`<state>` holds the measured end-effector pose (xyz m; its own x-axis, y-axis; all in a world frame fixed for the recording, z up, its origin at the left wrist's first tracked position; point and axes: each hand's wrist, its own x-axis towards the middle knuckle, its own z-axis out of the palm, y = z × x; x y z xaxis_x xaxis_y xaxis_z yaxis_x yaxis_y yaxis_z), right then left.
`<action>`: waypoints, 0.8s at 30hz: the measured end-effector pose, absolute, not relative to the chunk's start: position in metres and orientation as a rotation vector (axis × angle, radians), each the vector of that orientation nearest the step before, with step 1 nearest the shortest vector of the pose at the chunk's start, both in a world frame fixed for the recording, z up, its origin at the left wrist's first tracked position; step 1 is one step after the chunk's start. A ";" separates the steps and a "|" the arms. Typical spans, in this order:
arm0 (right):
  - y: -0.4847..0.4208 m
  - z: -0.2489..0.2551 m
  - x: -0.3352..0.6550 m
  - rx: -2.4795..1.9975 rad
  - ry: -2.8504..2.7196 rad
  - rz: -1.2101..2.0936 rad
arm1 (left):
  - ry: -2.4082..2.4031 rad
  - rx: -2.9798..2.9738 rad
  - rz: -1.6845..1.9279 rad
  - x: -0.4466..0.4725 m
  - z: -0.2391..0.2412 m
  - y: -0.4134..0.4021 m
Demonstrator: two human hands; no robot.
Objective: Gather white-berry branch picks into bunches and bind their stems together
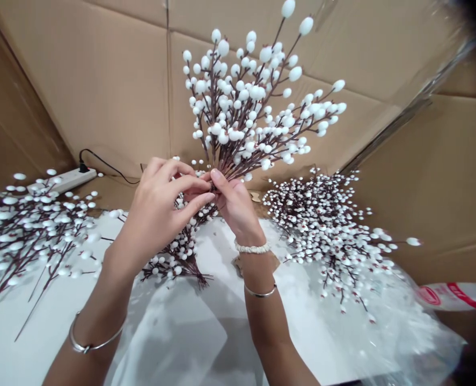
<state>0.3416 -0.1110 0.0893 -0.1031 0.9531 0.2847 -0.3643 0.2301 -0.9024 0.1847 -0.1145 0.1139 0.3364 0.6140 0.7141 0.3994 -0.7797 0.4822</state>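
Left hand (157,209) and right hand (233,201) pinched stems of white-berry spray (233,102) at gathered base; slackened pinch could have let stems slip, splaying bunch into neighbouring sprays (322,225).

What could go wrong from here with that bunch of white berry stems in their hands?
The bunch of white berry stems is pinched only at its narrow base by the left hand and right hand, so the top-heavy stems might slip or splay. Its lower twigs might also tangle with the loose sprays just beneath the hands.
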 end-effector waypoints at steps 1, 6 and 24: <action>-0.111 0.089 0.342 -0.687 -1.166 1.265 | 0.935 2.368 1.436 0.185 0.114 -0.115; -0.110 0.087 0.344 -0.603 -1.220 1.329 | 1.048 2.013 1.422 0.182 0.114 -0.108; -0.108 0.077 0.326 -0.031 -1.493 1.847 | 0.521 1.387 0.722 0.171 0.104 -0.088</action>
<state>0.3265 -0.1081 0.0769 -0.7200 0.5536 0.4184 -0.5250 -0.0403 -0.8501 0.1708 -0.0878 0.1043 0.6859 0.7231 0.0817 -0.1500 0.0307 0.9882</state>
